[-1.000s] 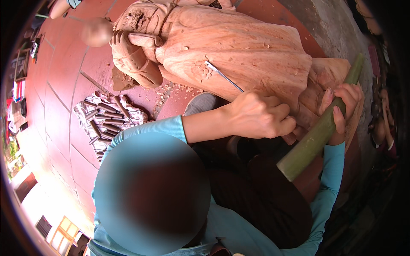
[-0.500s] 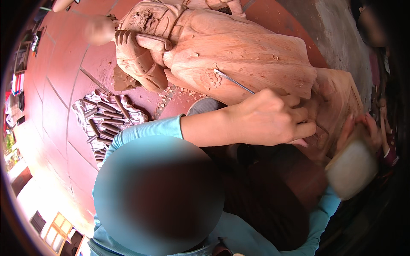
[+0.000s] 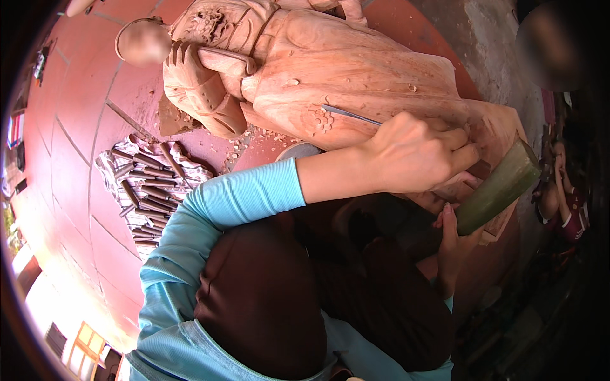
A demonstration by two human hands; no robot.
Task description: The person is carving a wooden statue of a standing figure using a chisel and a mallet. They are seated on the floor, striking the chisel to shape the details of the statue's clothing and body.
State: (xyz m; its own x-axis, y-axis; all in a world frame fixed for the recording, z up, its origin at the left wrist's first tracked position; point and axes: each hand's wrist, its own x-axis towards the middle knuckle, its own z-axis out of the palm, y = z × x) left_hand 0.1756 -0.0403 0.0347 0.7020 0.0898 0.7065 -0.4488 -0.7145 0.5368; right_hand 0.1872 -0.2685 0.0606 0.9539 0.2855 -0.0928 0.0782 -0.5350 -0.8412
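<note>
A large carved wooden statue of a robed figure lies across the upper part of the view, its head toward the left. My left hand is closed around a chisel, whose thin metal blade points left. The blade's tip rests at a carved flower on the robe; most of the handle is hidden in my fist. My right hand grips a thick greenish mallet, raised at a slant close to the handle end of the chisel. Whether the two touch cannot be told.
Many dark-handled carving tools lie on a striped cloth on the red tiled floor at left. Wood chips are scattered below the statue's arm. Another person's arm shows at the far right.
The mallet in my right hand has moved up and left, closer to the chisel's handle end. My left hand keeps the chisel at the flower. The view has shifted slightly.
</note>
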